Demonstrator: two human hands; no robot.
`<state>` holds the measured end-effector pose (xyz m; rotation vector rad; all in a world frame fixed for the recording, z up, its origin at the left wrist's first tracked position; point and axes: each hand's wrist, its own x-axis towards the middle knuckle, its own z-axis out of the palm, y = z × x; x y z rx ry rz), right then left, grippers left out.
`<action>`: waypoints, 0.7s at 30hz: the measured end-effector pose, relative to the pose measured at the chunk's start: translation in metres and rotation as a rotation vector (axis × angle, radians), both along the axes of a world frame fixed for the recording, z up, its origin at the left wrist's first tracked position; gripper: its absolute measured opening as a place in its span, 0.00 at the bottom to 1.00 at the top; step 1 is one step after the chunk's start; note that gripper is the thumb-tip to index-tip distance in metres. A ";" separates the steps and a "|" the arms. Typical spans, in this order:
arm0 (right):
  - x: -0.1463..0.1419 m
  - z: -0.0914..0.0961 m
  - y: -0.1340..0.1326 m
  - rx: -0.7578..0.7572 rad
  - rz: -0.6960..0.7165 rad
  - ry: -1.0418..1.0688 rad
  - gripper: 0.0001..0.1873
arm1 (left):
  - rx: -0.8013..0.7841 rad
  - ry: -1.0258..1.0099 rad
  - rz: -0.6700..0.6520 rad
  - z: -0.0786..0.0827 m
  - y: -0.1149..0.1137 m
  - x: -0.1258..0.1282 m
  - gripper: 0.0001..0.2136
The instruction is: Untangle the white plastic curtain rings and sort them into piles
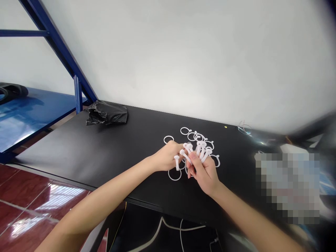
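Note:
My right hand (206,175) is closed around a fanned bunch of white plastic curtain rings (202,150), their knobbed ends sticking up past the thumb. Against it, my left hand (173,154) is curled with its fingers at the ring ends, and a ring (176,163) hangs beside its fingers. The left fingertips are partly covered by the rings. Several loose rings lie on the black tabletop (147,140) behind and beneath both hands, among them one ring (185,131) at the back and another ring (174,175) in front.
A crumpled black plastic bag (112,113) lies at the back left. Clear plastic (245,129) and a blurred-out item (288,189) are at the right. A white wall (183,63) rises behind, a blue metal frame (63,52) stands left, and white cables (157,231) run below the table.

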<state>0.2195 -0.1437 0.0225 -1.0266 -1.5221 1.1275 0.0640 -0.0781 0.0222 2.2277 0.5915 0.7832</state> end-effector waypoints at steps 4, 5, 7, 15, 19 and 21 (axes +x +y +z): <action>0.003 -0.003 -0.002 0.130 -0.009 -0.090 0.24 | -0.139 -0.064 0.005 0.001 -0.002 0.002 0.11; 0.003 -0.004 -0.002 0.139 -0.009 -0.098 0.24 | -0.185 -0.075 -0.002 0.002 -0.002 0.003 0.11; 0.003 -0.004 -0.004 0.136 -0.004 -0.084 0.23 | -0.297 -0.088 -0.022 0.005 -0.004 0.004 0.12; 0.000 0.002 -0.005 0.060 0.014 0.110 0.24 | -0.428 -0.175 0.005 0.009 -0.006 0.004 0.19; -0.002 0.005 -0.001 -0.012 -0.080 0.118 0.25 | -0.208 -0.098 0.067 0.010 -0.004 0.001 0.15; -0.003 0.006 0.001 -0.052 -0.141 0.154 0.26 | -0.176 -0.047 0.095 0.012 -0.005 -0.001 0.13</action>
